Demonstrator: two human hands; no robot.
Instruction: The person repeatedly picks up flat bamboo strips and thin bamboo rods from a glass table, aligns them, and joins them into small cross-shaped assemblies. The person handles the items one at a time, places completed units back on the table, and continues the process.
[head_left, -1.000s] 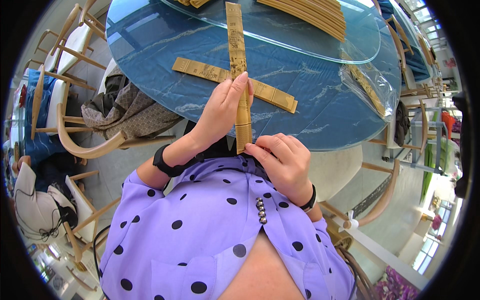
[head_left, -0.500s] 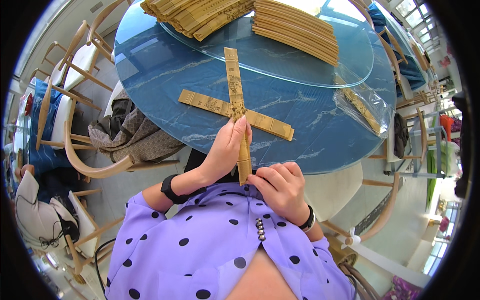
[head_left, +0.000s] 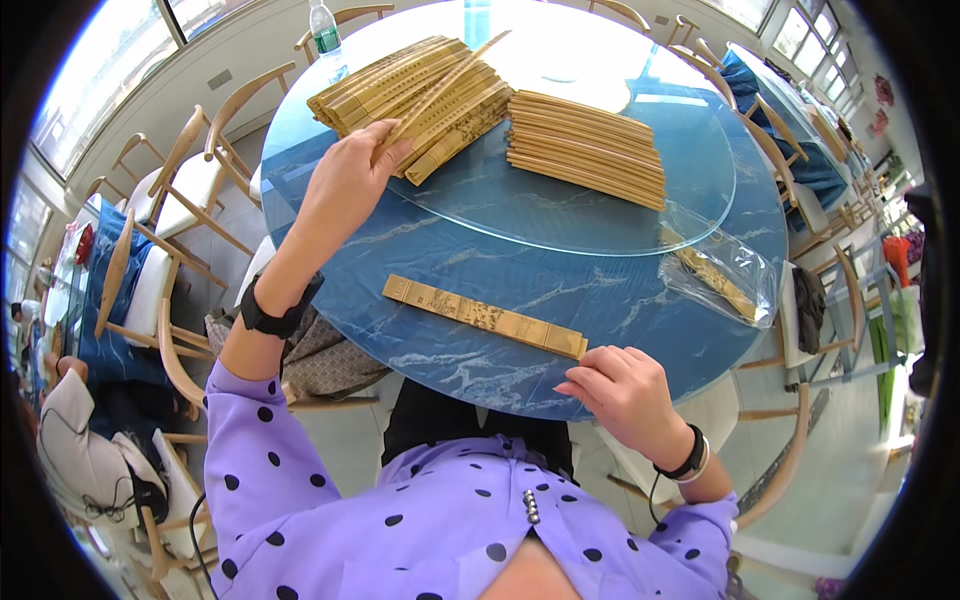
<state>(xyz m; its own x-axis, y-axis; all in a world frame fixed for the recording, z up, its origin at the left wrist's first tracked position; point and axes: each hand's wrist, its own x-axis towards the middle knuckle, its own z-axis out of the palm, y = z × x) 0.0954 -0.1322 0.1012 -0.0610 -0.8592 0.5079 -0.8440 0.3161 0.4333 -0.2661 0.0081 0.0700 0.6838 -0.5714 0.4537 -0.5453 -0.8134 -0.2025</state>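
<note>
My left hand (head_left: 345, 185) reaches far across the round blue table (head_left: 700, 340) and grips a long bamboo strip (head_left: 450, 82) that lies slanted over the left pile of strips (head_left: 400, 90) on the glass turntable (head_left: 560, 210). My right hand (head_left: 625, 390) rests at the table's near edge, fingers loosely curled, touching the right end of a single flat bamboo strip (head_left: 485, 316) that lies across the blue top. A second, neater pile of strips (head_left: 585, 150) sits to the right on the turntable.
A clear plastic bag with strips (head_left: 715, 270) lies at the table's right. A plastic bottle (head_left: 322, 28) stands at the far edge. Wooden chairs (head_left: 150, 250) ring the table, and a person sits at the far left (head_left: 75, 440).
The upright strip held by both hands is gone from the cross. My left hand carried it away to the far pile, and my right hand let go and dropped to the table edge.
</note>
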